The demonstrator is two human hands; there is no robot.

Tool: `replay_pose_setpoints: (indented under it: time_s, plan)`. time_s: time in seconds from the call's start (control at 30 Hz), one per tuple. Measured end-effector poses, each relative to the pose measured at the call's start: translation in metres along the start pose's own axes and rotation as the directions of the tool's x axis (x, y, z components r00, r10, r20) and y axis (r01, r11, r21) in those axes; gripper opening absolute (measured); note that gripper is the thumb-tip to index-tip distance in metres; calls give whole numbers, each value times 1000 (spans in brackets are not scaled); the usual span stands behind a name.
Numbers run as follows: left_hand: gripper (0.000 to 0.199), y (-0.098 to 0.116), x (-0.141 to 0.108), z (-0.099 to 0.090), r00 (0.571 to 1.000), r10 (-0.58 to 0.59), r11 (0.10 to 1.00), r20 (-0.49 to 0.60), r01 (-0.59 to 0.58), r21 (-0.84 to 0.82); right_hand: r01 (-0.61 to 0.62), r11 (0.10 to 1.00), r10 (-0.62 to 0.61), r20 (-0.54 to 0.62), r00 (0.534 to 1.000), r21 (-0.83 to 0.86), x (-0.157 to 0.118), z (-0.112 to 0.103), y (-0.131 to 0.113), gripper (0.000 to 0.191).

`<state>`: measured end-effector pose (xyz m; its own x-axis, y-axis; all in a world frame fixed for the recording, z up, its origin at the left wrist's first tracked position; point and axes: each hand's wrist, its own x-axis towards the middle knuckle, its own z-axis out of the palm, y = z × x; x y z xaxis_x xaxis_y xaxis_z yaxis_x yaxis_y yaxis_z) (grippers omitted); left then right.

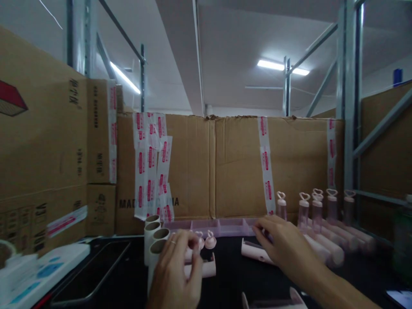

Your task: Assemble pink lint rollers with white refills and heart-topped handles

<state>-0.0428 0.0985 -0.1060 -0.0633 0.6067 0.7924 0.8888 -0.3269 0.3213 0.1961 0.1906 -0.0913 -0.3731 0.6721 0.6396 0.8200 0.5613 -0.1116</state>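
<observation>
My left hand (177, 268) is closed, its thumb and fingers curled together beside a row of cardboard-coloured tubes. Something pale pink shows between the fingertips, too covered to name. Just beyond its thumb lies a pink half-open casing (206, 269). Past the fingers stand small pink caps with heart-shaped loops (210, 240). My right hand (283, 242) reaches to the front of the lilac compartment tray (206, 227), fingertips bent down and drawn together; what they hold, if anything, is hidden. Under that hand lies another pink casing (254, 252).
Upright open tubes (161, 234) stand at left, near a phone (92, 272) and a white power strip (61, 272). Clear tubes with heart-loop caps (303, 214) and pink cylinders (331, 251) crowd the right. Another casing (273, 305) lies in front. Cardboard (238, 171) walls the back.
</observation>
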Motion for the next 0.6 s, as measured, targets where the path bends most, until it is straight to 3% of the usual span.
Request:
replay_pose_setpoints:
  time_s: [0.07,0.13,0.2,0.27,0.33,0.43,0.6]
  plan:
    - [16,-10,20,-23,997,22,972,-67,-5,233,37,992,-49,93,995,123,23,10,-15,23]
    - [24,-19,37,-42,994,-109,866,4,93,492,58,982,-85,150,985,178,42,27,-23,17]
    - [46,-27,47,-55,955,-281,756,99,157,635,52,976,-94,195,976,211,57,48,-29,14]
    - [65,-32,51,-60,909,-380,705,173,163,690,31,970,-89,235,968,240,67,68,-35,15]
    - [72,-37,50,-59,878,-424,699,225,159,697,0,965,-72,264,962,262,73,84,-43,17]
    - [64,-42,46,-55,842,-464,700,274,159,696,-54,961,-27,285,958,272,78,97,-54,10]
    - [48,-44,45,-54,804,-491,713,335,150,685,-98,953,22,255,967,288,80,91,-47,16]
